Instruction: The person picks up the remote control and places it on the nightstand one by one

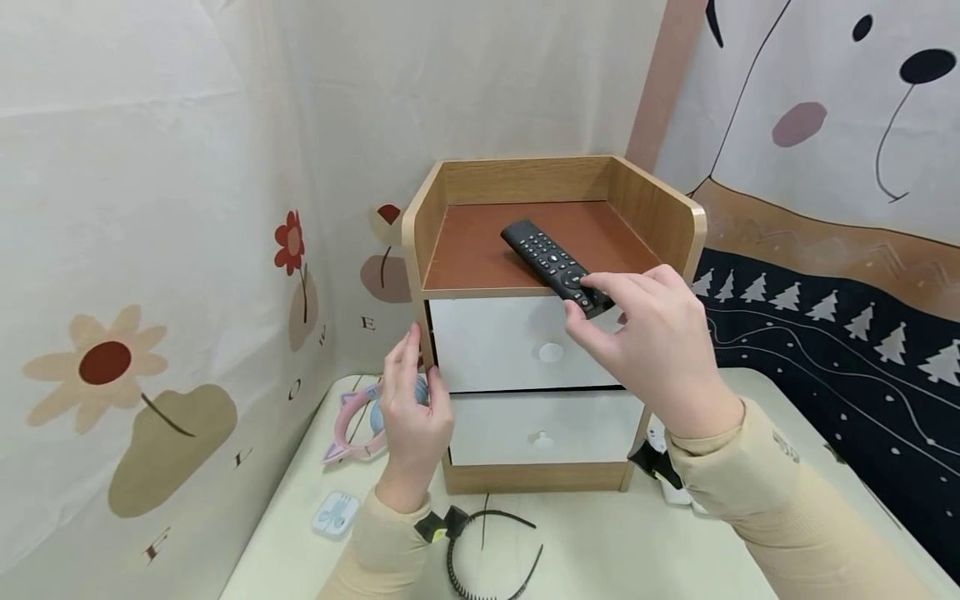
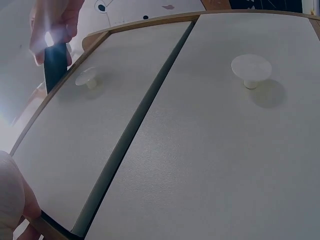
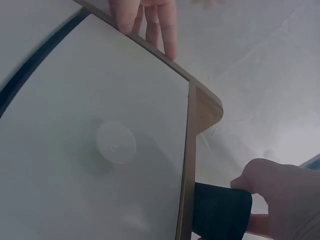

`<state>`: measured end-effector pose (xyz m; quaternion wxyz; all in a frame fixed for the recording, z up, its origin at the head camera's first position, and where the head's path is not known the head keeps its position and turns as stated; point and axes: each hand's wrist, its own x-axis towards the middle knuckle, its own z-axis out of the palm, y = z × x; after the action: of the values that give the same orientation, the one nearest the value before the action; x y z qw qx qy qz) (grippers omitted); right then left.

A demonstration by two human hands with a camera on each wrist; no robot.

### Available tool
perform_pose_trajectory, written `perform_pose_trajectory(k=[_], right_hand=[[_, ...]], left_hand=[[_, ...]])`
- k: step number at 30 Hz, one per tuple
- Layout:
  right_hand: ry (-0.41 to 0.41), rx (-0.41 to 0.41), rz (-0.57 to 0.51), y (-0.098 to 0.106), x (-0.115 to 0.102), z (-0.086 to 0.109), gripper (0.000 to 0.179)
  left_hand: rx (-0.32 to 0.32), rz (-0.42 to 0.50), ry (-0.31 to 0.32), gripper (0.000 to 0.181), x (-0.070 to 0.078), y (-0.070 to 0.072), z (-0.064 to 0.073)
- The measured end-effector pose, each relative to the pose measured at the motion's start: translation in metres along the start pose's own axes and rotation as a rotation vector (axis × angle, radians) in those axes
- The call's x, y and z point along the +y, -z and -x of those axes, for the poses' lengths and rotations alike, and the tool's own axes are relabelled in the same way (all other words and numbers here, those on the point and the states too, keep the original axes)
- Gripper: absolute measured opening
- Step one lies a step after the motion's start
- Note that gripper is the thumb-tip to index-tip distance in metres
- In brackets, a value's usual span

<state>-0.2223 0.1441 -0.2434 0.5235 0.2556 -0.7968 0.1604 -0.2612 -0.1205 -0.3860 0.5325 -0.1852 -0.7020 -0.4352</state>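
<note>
A black remote control (image 1: 551,260) slants over the open top tray of a small wooden cabinet (image 1: 536,477). My right hand (image 1: 651,342) pinches its near end between thumb and fingers, in front of the tray's edge. In the right wrist view the dark end of the remote control (image 3: 220,212) sticks out past the cabinet's edge. My left hand (image 1: 414,417) rests on the cabinet's left side, fingers fairly straight. Two white drawers, an upper drawer (image 1: 487,342) and a lower drawer (image 1: 487,429), are closed, each with a round white knob (image 2: 251,69).
Left of the cabinet lie pink headphones (image 1: 358,421) and a small case with earphones (image 1: 335,514). A black headband (image 1: 452,558) lies in front on the white table (image 1: 615,550). White objects (image 1: 675,492) sit partly hidden behind the right wrist. Printed cloth walls (image 1: 187,208) enclose the table.
</note>
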Motion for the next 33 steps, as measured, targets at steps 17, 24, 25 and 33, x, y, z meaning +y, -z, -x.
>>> perform_pose_trajectory(k=[17, 24, 25, 33], right_hand=[[-0.11, -0.299, -0.022, -0.021, -0.005, -0.046, 0.035], [-0.17, -0.442, -0.026, -0.035, -0.007, -0.072, 0.037], [-0.178, -0.461, -0.028, -0.037, -0.007, -0.075, 0.038], [-0.222, -0.533, -0.029, -0.056, -0.009, -0.094, 0.038]], left_hand=[[0.004, -0.003, -0.014, 0.064, 0.001, -0.002, 0.0], [-0.005, -0.009, -0.002, 0.061, 0.004, -0.001, 0.0], [-0.005, -0.008, 0.001, 0.06, 0.004, -0.001, 0.0], [-0.01, -0.001, 0.009, 0.06, 0.002, -0.001, 0.0]])
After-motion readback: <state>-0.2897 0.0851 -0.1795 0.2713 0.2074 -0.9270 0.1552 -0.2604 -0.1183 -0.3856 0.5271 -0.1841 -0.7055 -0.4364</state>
